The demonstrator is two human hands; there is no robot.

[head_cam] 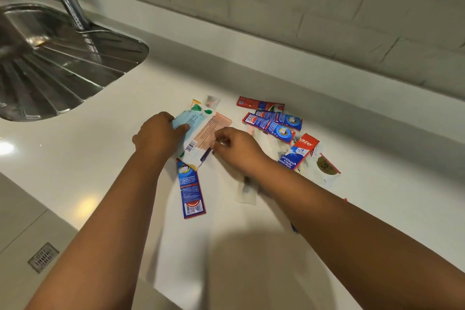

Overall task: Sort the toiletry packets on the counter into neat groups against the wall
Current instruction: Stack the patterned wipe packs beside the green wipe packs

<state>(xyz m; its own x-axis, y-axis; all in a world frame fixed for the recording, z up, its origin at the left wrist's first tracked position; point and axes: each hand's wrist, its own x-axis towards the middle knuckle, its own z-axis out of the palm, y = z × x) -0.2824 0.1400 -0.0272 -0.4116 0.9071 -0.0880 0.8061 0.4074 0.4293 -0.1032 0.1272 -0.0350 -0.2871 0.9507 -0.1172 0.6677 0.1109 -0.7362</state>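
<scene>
Toiletry packets lie scattered on the white bench [100,158], most of them around and beyond our two hands, well short of the wall [327,20]. Far left of our hands sits the steel sink [50,63]. Our left hand [158,136] curls its fingers over a pale blue packet [187,119], thumb beneath; a blue toothpaste sachet [191,191] lies just below it. Our right hand [236,148] pinches the near edge of a peach packet [212,131] that overlaps the blue one. To its right rest a cluster of red-and-blue sachets [273,122] and a red toothpaste sachet [300,151]. To sort well, we judge that like packets should be squared edge to edge before we slide each group to the wall.
</scene>
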